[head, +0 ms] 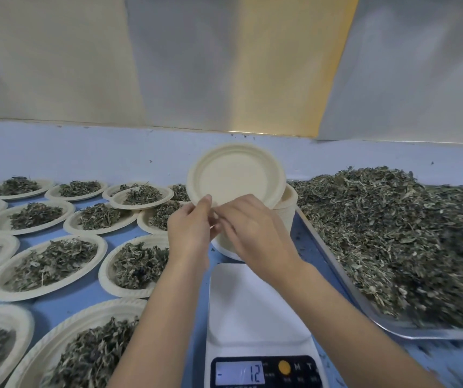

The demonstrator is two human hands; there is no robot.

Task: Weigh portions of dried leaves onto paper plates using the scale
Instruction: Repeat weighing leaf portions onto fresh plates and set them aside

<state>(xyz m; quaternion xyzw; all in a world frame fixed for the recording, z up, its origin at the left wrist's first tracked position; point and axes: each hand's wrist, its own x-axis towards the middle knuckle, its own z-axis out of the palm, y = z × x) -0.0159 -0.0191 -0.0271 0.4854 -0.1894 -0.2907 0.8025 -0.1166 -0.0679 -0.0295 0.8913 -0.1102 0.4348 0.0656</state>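
Scale [258, 303] platform at 6 o'clock is seen bare, and a minus reading is shown on its display [240, 373]. At 3 o'clock a tray [336, 270] is heaped with leaves [392, 233], so much is judged left to weigh. From 7 to 10 o'clock many filled plates [6, 295] are laid out, portions already done. At 12 o'clock, over the stack [289, 208], one bare plate [233, 175] is held tilted, its near rim pinched by the left hand [191, 228] and right hand [255, 233]; it is not yet set on the scale.
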